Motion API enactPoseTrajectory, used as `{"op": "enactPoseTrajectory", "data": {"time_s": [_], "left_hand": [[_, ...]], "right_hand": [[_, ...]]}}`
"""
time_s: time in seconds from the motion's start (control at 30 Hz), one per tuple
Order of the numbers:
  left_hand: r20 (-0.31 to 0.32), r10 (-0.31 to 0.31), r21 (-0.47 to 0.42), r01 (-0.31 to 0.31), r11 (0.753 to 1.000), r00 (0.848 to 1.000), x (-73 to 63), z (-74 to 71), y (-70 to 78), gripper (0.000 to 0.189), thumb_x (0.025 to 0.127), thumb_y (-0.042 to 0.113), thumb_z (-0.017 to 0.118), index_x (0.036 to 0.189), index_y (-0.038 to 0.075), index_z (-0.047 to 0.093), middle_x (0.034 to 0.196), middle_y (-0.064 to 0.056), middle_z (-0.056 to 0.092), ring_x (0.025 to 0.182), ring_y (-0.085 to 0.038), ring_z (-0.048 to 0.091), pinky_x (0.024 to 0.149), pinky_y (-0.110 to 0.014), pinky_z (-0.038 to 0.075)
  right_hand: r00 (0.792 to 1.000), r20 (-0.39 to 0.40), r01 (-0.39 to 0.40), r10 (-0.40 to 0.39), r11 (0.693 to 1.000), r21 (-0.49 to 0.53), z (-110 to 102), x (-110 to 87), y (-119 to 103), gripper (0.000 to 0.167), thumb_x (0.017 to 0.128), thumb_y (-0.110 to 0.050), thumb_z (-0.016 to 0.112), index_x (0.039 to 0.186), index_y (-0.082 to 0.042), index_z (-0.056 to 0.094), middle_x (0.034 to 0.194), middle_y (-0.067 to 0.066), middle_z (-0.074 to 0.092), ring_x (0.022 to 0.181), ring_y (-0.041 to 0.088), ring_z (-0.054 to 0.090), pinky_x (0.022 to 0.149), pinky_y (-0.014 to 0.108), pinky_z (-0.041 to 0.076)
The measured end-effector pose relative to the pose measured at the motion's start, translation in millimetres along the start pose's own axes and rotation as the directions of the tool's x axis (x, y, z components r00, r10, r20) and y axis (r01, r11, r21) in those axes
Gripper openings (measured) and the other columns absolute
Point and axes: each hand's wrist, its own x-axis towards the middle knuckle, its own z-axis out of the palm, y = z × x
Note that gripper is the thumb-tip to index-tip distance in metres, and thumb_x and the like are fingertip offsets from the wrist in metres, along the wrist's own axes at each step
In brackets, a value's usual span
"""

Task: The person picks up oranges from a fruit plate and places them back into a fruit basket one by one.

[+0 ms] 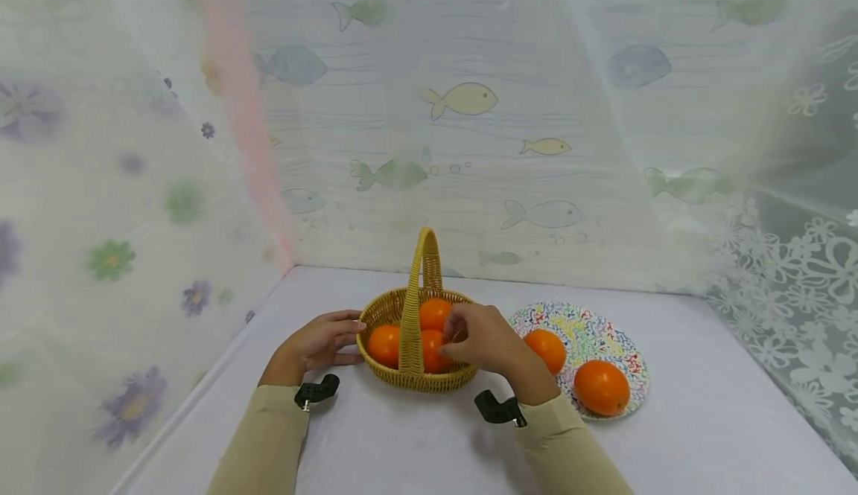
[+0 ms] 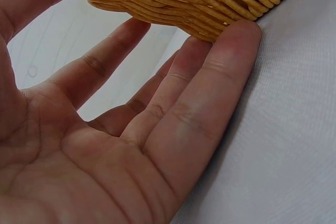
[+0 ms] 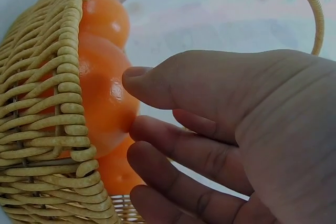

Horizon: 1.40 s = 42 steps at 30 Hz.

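A yellow wicker basket (image 1: 424, 382) with a tall arched handle holds three smooth, shiny oranges, one at the left (image 1: 385, 345), one at the back (image 1: 436, 314) and one at the front right (image 1: 434, 352). At the basket's left side, my left hand (image 1: 326, 340) touches the woven wall with fingers mostly straight; the left wrist view shows its fingertips against the lower weave. My right hand (image 1: 488, 337) reaches over the right rim. In the right wrist view, its thumb and loosely bent fingers are beside the nearest orange (image 3: 105, 93), not wrapped round it.
Right of the basket lies a round plate (image 1: 626, 346) with a multicoloured pattern. Two more oranges rest on it, one near its left edge (image 1: 546, 351) and one near the front (image 1: 601, 388). A white cloth (image 1: 395, 443) covers the table; fish-printed curtain (image 1: 462, 145) hangs behind.
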Motion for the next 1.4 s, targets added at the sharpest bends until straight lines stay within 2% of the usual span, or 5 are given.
{"op": "enactPoseTrajectory", "data": {"time_s": [0.2,0.7,1.03,1.2,1.4], "left_hand": [[-0.024,-0.009,-0.011,0.009,1.0,1.0,-0.4,-0.6,-2.9,0.067,0.098,0.023,0.07,0.155,0.004,0.039,0.146,-0.013,0.056,0.117,-0.022,0.066,0.099,-0.053,0.058],[-0.036,0.003,0.005,-0.002,1.0,0.999,3.0,2.4,-3.2,0.064,0.099,0.025,0.07,0.154,0.005,0.043,0.148,-0.013,0.056,0.118,-0.023,0.066,0.099,-0.054,0.057],[-0.028,0.006,0.003,-0.006,1.0,1.0,1.5,3.0,-1.1,0.061,0.101,0.022,0.067,0.154,0.005,0.043,0.149,-0.015,0.054,0.118,-0.023,0.065,0.1,-0.054,0.057],[-0.029,0.006,-0.005,-0.006,1.0,1.0,1.6,2.5,-1.9,0.061,0.101,0.022,0.066,0.154,0.004,0.042,0.15,-0.015,0.053,0.118,-0.022,0.065,0.1,-0.054,0.057],[-0.027,0.008,-0.009,-0.008,1.0,1.0,1.3,3.3,-1.3,0.061,0.101,0.021,0.066,0.154,0.004,0.042,0.148,-0.014,0.055,0.117,-0.022,0.066,0.099,-0.054,0.057]], "right_hand": [[1.0,0.031,-0.007,0.006,1.0,0.011,-1,-0.6,2,0.023,0.083,-0.021,0.087,0.095,-0.016,0.068,0.092,-0.005,0.072,0.087,0.015,0.065,0.077,0.033,0.059],[0.998,0.038,0.052,-0.051,0.999,-0.008,-5,-10.9,5,0.023,0.086,-0.019,0.085,0.101,-0.015,0.068,0.101,0.001,0.073,0.096,0.018,0.069,0.082,0.036,0.061],[0.997,-0.02,0.077,-0.078,0.995,-0.066,-20,-23.8,14,0.03,0.084,-0.021,0.087,0.107,-0.018,0.068,0.104,-0.002,0.072,0.102,0.025,0.068,0.09,0.047,0.06],[0.997,-0.045,0.066,-0.07,0.995,-0.081,-29,-33.0,22,0.03,0.084,-0.021,0.088,0.106,-0.023,0.067,0.102,-0.01,0.07,0.103,0.025,0.069,0.088,0.043,0.059],[0.994,-0.105,0.021,-0.036,0.991,-0.133,-37,-43.6,33,0.03,0.083,-0.022,0.088,0.107,-0.023,0.069,0.106,-0.007,0.072,0.105,0.024,0.069,0.09,0.044,0.06]]}}
